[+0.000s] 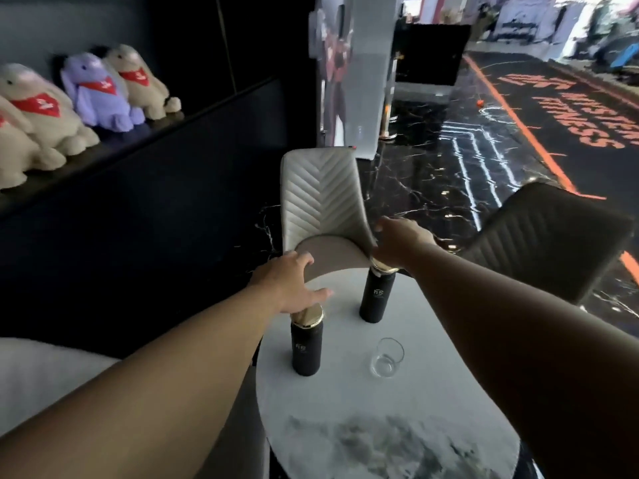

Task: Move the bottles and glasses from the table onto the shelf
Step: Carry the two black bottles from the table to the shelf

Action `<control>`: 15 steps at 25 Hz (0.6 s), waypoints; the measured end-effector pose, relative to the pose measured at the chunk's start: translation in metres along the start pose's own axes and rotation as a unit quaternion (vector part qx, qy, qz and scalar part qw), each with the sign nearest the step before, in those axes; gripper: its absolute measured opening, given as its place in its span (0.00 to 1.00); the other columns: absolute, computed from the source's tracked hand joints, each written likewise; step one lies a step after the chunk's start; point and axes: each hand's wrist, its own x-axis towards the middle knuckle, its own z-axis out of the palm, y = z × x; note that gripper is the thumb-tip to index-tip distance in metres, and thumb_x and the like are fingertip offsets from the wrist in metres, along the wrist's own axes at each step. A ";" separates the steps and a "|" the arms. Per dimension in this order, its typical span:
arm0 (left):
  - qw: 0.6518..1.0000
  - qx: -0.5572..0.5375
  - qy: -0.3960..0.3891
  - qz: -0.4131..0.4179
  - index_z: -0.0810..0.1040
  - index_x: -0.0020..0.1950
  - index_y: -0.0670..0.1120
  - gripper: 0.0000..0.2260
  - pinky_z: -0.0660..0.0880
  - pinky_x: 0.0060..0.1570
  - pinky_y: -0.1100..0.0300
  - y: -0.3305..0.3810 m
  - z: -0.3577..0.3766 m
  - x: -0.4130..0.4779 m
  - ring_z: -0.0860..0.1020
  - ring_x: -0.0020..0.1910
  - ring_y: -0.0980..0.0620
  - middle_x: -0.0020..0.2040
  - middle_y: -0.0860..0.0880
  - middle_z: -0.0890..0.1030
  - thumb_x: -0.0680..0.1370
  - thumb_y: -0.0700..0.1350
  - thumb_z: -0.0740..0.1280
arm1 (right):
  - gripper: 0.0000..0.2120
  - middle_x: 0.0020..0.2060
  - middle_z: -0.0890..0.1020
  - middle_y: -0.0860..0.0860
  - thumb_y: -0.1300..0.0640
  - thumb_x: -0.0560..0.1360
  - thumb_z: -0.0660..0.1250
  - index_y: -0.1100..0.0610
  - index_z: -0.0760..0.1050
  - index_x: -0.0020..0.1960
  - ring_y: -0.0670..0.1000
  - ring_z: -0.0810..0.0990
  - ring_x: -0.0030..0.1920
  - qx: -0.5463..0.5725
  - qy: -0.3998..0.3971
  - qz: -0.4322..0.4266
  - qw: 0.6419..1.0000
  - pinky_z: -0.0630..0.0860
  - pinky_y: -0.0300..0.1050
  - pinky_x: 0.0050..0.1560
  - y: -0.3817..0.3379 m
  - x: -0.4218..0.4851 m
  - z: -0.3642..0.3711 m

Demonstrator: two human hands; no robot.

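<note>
With both bottles upright on worktop, my left hand caps near bottle, right hand caps far bottle; grips unclear. Glass waits. Next: close, lift, carry to shelf.

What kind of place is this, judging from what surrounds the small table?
Probably the lounge or reception corner of a fitness club. The floor mat carries large orange lettering reading "FITNESS", a shelf displays plush toys in red scarves like merchandise, and cushioned chairs stand around a small marble table.

Gym lounge, "FITNESS" floor lettering, mascot plushies
</note>
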 end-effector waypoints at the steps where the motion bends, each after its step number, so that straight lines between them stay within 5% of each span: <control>1: 0.999 -0.001 -0.011 -0.032 0.70 0.72 0.57 0.44 0.73 0.52 0.52 0.002 0.009 0.000 0.77 0.62 0.48 0.69 0.55 0.73 0.61 0.78 0.66 | 0.27 0.63 0.80 0.56 0.42 0.72 0.71 0.49 0.73 0.69 0.61 0.76 0.64 -0.004 -0.016 -0.020 1.000 0.77 0.58 0.57 0.005 0.014 0.010; 4: 0.992 0.017 -0.061 -0.111 0.65 0.76 0.57 0.50 0.73 0.56 0.50 0.012 0.042 -0.005 0.75 0.66 0.45 0.70 0.53 0.70 0.58 0.77 0.69 | 0.34 0.66 0.76 0.55 0.39 0.70 0.74 0.47 0.70 0.73 0.62 0.73 0.67 -0.014 -0.065 -0.061 0.996 0.76 0.61 0.60 0.021 0.042 0.044; 7: 0.989 0.016 -0.077 -0.128 0.68 0.68 0.52 0.41 0.75 0.52 0.50 0.016 0.069 -0.016 0.78 0.57 0.44 0.59 0.50 0.73 0.62 0.68 0.75 | 0.39 0.67 0.73 0.57 0.40 0.69 0.76 0.48 0.66 0.74 0.65 0.71 0.68 -0.036 -0.114 -0.073 0.990 0.76 0.61 0.60 0.037 0.055 0.078; 11: 0.990 -0.030 -0.016 -0.140 0.68 0.63 0.51 0.28 0.77 0.49 0.51 0.012 0.087 -0.012 0.78 0.51 0.45 0.55 0.49 0.73 0.69 0.58 0.77 | 0.29 0.59 0.75 0.58 0.46 0.70 0.74 0.53 0.69 0.67 0.65 0.78 0.58 -0.041 -0.140 -0.094 0.985 0.79 0.58 0.57 0.055 0.077 0.105; 15: 0.988 -0.041 0.026 -0.149 0.69 0.57 0.52 0.25 0.76 0.44 0.54 0.002 0.086 -0.023 0.75 0.45 0.49 0.50 0.52 0.72 0.70 0.59 0.76 | 0.28 0.53 0.71 0.56 0.49 0.69 0.76 0.52 0.69 0.65 0.64 0.81 0.50 -0.016 -0.124 -0.115 0.985 0.82 0.57 0.51 0.050 0.075 0.100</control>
